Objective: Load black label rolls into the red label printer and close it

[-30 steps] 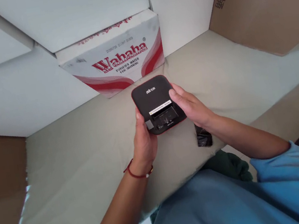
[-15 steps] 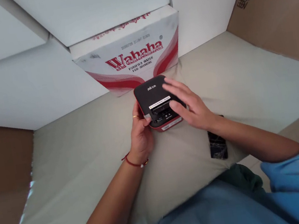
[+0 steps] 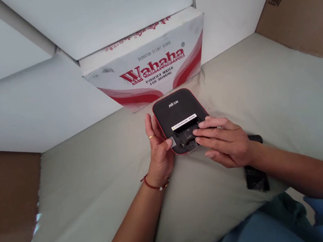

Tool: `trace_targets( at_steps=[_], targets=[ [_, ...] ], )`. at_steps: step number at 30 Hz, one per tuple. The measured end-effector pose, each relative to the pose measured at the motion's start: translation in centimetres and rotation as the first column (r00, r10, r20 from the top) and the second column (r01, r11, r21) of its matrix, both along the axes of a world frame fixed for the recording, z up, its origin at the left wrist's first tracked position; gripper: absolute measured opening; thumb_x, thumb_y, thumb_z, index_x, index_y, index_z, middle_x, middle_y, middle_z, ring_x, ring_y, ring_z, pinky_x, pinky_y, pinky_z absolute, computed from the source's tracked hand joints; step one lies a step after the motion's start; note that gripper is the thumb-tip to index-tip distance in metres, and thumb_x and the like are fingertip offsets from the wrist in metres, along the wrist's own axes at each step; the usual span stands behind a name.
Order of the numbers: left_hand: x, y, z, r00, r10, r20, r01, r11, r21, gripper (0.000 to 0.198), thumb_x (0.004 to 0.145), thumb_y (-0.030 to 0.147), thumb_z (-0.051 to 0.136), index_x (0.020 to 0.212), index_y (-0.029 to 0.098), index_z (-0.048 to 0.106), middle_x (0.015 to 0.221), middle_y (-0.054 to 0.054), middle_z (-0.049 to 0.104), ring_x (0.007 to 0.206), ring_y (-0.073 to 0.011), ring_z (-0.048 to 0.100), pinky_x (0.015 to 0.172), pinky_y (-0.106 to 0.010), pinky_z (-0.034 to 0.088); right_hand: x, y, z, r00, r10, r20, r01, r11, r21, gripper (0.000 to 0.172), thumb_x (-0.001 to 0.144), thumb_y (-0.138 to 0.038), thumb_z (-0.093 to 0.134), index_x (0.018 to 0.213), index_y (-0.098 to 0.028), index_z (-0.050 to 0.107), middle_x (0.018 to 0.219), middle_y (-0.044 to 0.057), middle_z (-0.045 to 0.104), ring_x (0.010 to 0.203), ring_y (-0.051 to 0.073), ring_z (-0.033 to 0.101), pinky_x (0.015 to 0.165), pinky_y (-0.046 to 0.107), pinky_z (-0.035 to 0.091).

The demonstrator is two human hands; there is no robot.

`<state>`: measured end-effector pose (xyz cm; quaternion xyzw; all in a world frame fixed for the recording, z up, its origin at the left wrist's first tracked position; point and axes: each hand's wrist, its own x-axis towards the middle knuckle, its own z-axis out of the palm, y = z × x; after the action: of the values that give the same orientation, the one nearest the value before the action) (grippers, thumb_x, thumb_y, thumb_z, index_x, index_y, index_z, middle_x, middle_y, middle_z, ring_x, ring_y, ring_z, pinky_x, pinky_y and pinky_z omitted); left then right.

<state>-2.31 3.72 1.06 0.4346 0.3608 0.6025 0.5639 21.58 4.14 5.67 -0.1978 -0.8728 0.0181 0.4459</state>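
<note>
"Black, red-rimmed device (image 3: 175, 113): where is it?"

"Just in front of the Wahaha carton (image 3: 144, 89), pinched at one edge by the left grip (image 3: 160, 153), thumb on a grey tab (image 3: 174, 140)."

"And the right grip (image 3: 230, 143)?"

"Spread loosely over the recess (image 3: 186, 134), hiding part; whether it touches, I can't tell. Farther from the carton, the forearm (image 3: 302, 170) covers part of a dark packet (image 3: 257, 179)."

Two bare hands (image 3: 160, 155), one square black device (image 3: 177, 113), one red-and-white cardboard carton (image 3: 153, 66), one red cord bracelet (image 3: 153, 187), one gold ring (image 3: 151, 137).
</note>
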Motion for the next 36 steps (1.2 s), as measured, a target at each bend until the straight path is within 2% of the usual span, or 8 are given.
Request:
trace_targets(
  at_steps=[10, 13, 17, 20, 23, 28, 32, 36],
  targets=[
    [-0.1, 0.2, -1.0, 0.998, 0.022, -0.055, -0.020, 0.999, 0.031, 0.098, 0.087, 0.050, 0.084, 0.167, 0.054, 0.029, 0.187, 0.005, 0.018, 0.176, -0.0293, 0.017, 0.141, -0.052, 0.029, -0.5, 0.5, 2.9, 0.994, 0.052, 0.097, -0.052, 0.999, 0.001, 0.020, 0.103, -0.029, 0.069, 0.109, -0.013, 0.079, 0.104, 0.014, 0.085, 0.106, 0.027, 0.081, 0.096, 0.042, 0.069],
    [0.1, 0.5, -1.7, 0.995, 0.054, -0.081, -0.047, 0.995, 0.087, 0.091, 0.089, 0.054, 0.082, 0.166, 0.050, 0.034, 0.185, 0.002, 0.025, 0.173, -0.0298, 0.024, 0.140, -0.052, 0.030, -0.5, 0.2, 4.4, 0.993, 0.016, 0.115, -0.005, 0.995, -0.096, 0.021, 0.107, -0.028, 0.064, 0.102, -0.015, 0.080, 0.109, 0.013, 0.086, 0.102, 0.023, 0.082, 0.095, 0.036, 0.067],
    [0.3, 1.0, -2.8, 0.985, 0.135, -0.103, -0.115, 0.977, 0.182, 0.077, 0.089, 0.056, 0.080, 0.157, 0.042, 0.045, 0.173, -0.003, 0.044, 0.164, -0.0300, 0.040, 0.136, -0.050, 0.035, -1.9, 1.8, 7.4, 0.945, -0.171, 0.277, 0.269, 0.892, -0.364, 0.032, 0.111, -0.030, 0.053, 0.104, -0.017, 0.081, 0.114, 0.011, 0.085, 0.104, 0.022, 0.081, 0.090, 0.032, 0.061],
    [0.5, 1.1, -3.0, 0.978, 0.161, -0.130, -0.136, 0.974, 0.182, 0.068, 0.091, 0.052, 0.074, 0.152, 0.036, 0.049, 0.163, -0.006, 0.055, 0.153, -0.0304, 0.053, 0.129, -0.050, 0.044, -4.2, 4.4, 9.0, 0.720, -0.203, 0.663, 0.540, 0.764, -0.354, 0.026, 0.105, -0.027, 0.058, 0.101, -0.021, 0.083, 0.101, 0.009, 0.085, 0.092, 0.026, 0.079, 0.077, 0.035, 0.055],
    [0.6, 1.0, -2.8, 0.976, 0.164, -0.140, -0.135, 0.972, 0.192, 0.063, 0.092, 0.043, 0.069, 0.152, 0.035, 0.050, 0.160, -0.006, 0.058, 0.149, -0.0293, 0.058, 0.125, -0.050, 0.048, -6.6, 6.7, 9.2, 0.532, -0.195, 0.824, 0.620, 0.753, -0.222, 0.023, 0.097, -0.020, 0.063, 0.103, -0.023, 0.085, 0.101, 0.011, 0.085, 0.091, 0.029, 0.077, 0.073, 0.036, 0.051],
    [0.7, 1.0, -2.7, 0.975, 0.166, -0.145, -0.132, 0.967, 0.218, 0.064, 0.092, 0.041, 0.068, 0.152, 0.033, 0.049, 0.162, -0.008, 0.056, 0.152, -0.0299, 0.055, 0.127, -0.050, 0.047, -8.8, 8.7, 8.1, 0.458, -0.145, 0.877, 0.542, 0.827, -0.147, 0.023, 0.094, -0.015, 0.065, 0.102, -0.017, 0.086, 0.093, 0.015, 0.085, 0.090, 0.029, 0.079, 0.070, 0.034, 0.053],
    [0.7, 1.1, -2.7, 0.971, 0.184, -0.150, -0.150, 0.965, 0.214, 0.063, 0.092, 0.044, 0.069, 0.151, 0.031, 0.050, 0.160, -0.009, 0.058, 0.150, -0.0304, 0.058, 0.126, -0.050, 0.049, -9.1, 9.0, 7.9, 0.442, -0.126, 0.888, 0.567, 0.806, -0.168, 0.024, 0.091, -0.013, 0.066, 0.107, -0.014, 0.084, 0.104, 0.020, 0.086, 0.095, 0.032, 0.081, 0.074, 0.037, 0.057],
    [0.9, 1.0, -2.4, 0.970, 0.190, -0.154, -0.154, 0.963, 0.219, 0.064, 0.093, 0.045, 0.069, 0.151, 0.030, 0.049, 0.162, -0.010, 0.056, 0.151, -0.0304, 0.056, 0.129, -0.050, 0.046, -8.0, 8.0, 8.7, 0.531, -0.143, 0.835, 0.603, 0.756, -0.254, 0.030, 0.088, -0.015, 0.073, 0.117, -0.015, 0.078, 0.114, 0.018, 0.084, 0.098, 0.034, 0.079, 0.077, 0.038, 0.056]
  ],
)
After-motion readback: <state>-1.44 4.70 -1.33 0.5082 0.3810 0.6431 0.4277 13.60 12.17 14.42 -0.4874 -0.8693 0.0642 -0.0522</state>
